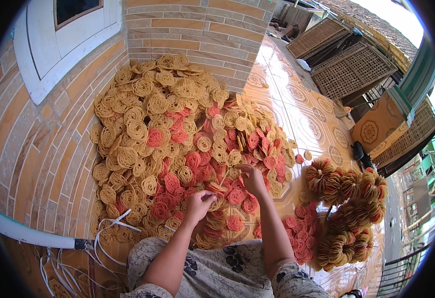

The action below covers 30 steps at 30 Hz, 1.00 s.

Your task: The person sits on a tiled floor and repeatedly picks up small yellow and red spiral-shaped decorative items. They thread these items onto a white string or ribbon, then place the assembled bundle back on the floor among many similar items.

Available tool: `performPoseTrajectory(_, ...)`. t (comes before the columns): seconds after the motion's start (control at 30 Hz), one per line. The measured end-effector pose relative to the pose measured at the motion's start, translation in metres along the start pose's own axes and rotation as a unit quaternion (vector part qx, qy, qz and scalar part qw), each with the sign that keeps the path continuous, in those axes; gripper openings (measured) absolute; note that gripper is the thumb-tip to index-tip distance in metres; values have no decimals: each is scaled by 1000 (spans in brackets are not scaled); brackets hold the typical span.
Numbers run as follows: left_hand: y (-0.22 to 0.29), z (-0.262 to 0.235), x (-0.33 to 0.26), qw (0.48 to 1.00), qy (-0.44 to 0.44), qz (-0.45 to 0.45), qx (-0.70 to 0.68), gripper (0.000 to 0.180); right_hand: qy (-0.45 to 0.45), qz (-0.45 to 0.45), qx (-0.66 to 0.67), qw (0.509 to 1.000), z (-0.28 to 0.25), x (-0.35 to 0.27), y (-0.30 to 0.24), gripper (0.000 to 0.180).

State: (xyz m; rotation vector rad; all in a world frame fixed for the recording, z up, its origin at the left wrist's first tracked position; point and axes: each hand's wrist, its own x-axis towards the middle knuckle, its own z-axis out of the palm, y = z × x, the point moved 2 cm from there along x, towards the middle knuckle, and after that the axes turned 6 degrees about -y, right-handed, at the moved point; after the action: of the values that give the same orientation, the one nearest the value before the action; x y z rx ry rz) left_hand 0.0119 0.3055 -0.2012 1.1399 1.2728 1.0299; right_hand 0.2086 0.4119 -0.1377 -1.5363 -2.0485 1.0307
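Observation:
A large heap of round, coiled noodle crackers [143, 131], mostly yellow with some pink ones [171, 183], lies before me. My left hand [200, 204] is closed at the heap's near side, its thumb and fingers pinched by a yellow-and-pink coiled cracker [218, 187]. A thin pale strip [223, 177] rises from this cracker toward my right hand [253, 180]. My right hand's fingers are bent together around the strip's upper end; the exact grip is hard to make out. Below my left hand, a row of crackers [215, 221] stands face to face near my lap.
Ring-shaped bundles of crackers [349, 213] stand on the tiled floor [304, 124] at the right, beside loose pink crackers [299, 236]. White plastic strips [100, 238] hang over a white rail [33, 231] at left. A brick-patterned wall [192, 37] bounds the heap. Woven racks [354, 69] lean beyond.

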Motion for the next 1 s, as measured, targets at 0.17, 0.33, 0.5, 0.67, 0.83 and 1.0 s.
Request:
performPoseTrajectory(0.17,1,-2,-2,1000,16,19,19,21,89,-47,-302,948,36,49,22,67)
performPoseTrajectory(0.33,11,-7,-4,995,-1,-7,102,23,45,-90,-251,963,51,18,26,41)
performPoseTrajectory(0.5,18,-5,-8,991,-37,11,131,25,38,67,412,908,33,-20,13,33)
performPoseTrajectory(0.67,25,-4,-12,987,-40,-2,156,27,-41,46,601,797,23,-30,2,35)
performPoseTrajectory(0.83,26,-3,-12,989,-54,-26,133,27,-60,45,629,774,21,-31,2,35)
performPoseTrajectory(1.0,22,-3,-11,991,-50,1,126,27,-75,48,544,834,12,-36,-7,40)
